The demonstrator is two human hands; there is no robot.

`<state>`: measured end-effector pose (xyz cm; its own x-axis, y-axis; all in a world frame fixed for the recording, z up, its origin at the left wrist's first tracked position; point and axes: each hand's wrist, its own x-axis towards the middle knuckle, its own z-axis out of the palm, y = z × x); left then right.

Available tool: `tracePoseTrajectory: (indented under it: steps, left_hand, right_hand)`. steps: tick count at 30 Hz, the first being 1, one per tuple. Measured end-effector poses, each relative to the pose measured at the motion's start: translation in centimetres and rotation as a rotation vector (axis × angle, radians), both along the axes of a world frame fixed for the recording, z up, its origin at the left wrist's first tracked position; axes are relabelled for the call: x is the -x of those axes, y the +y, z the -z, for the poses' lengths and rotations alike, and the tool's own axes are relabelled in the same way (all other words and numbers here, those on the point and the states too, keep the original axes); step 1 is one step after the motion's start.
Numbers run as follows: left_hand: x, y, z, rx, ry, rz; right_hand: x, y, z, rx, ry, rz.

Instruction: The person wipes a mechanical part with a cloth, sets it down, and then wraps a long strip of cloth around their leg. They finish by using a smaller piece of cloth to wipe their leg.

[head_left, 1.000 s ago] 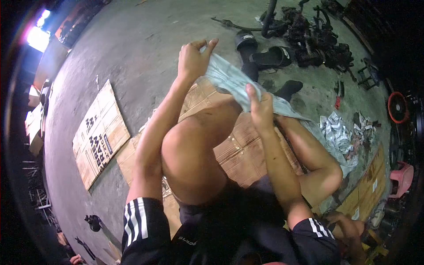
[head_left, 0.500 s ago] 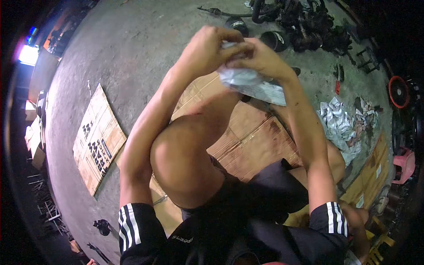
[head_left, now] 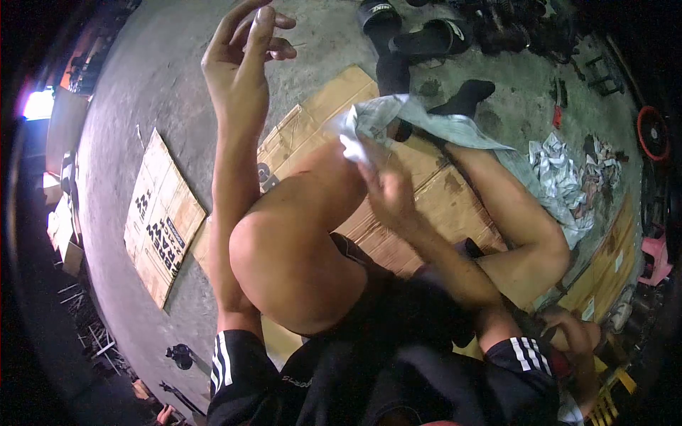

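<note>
My left hand (head_left: 249, 42) is raised at the upper left over the grey floor, its fingers apart and curled a little, with nothing in it. Near the middle, above the cardboard sheet (head_left: 398, 234), my right hand (head_left: 391, 188) is closed on one end of a pale cloth (head_left: 440, 124). The hand and the gripped end are blurred by motion. From there the cloth stretches to the right, past my lower legs.
Black sandals (head_left: 430, 39) and dark machine parts (head_left: 504, 35) lie at the top. Crumpled pale cloths (head_left: 558, 170) are on the right. A printed cardboard piece (head_left: 163, 220) lies left. Another person's arm (head_left: 575, 341) shows at the lower right.
My hands, together on the cloth before, are now apart. My left hand has let go and moved up and left; my right has come down toward me with the cloth, which is now stretched out.
</note>
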<state>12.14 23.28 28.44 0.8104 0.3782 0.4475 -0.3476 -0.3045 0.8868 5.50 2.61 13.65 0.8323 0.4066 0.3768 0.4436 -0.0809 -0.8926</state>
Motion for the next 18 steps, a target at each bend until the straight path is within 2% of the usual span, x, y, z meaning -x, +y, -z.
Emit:
tracePoseTrajectory:
  steps: [4, 5, 7, 8, 9, 10, 12, 13, 15, 18]
  left_hand:
    - [0.6, 0.6, -0.5, 0.011, -0.007, 0.075]
    - [0.5, 0.7, -0.5, 0.033, -0.012, 0.112]
    - [0.9, 0.2, -0.6, 0.037, -0.002, 0.137]
    - [0.8, 0.0, -0.9, 0.042, -0.005, 0.157]
    - [0.9, -0.3, -1.1, 0.036, -0.009, 0.166]
    - [1.0, -0.6, -1.3, 0.02, 0.002, 0.16]
    - [0.9, -0.9, -1.5, 0.005, 0.016, 0.157]
    - [0.9, -1.1, -1.5, 0.018, 0.014, 0.192]
    - [0.8, -1.4, -1.6, 0.031, 0.008, 0.229]
    - [1.1, -2.1, -1.7, 0.003, 0.018, 0.239]
  right_hand:
    - [6.9, 2.1, -1.9, -0.082, -0.112, 0.084]
    - [6.7, 2.8, -0.2, -0.158, -0.198, 0.14]
    - [3.9, 2.2, 1.9, -0.143, -0.151, 0.133]
    - [1.9, 0.5, 2.0, -0.061, -0.026, 0.074]
    - [1.6, 0.2, 1.9, 0.095, -0.054, 0.211]
    - [2.3, 0.4, 1.7, 0.089, -0.06, 0.219]
    - [5.0, 0.9, -1.4, -0.14, -0.117, 0.119]
    - [6.0, 0.3, -1.6, 0.01, -0.198, 0.058]
    - [4.2, -1.0, 4.3, 0.06, -0.225, 0.071]
    - [4.3, -0.3, 3.7, 0.069, -0.054, 0.199]
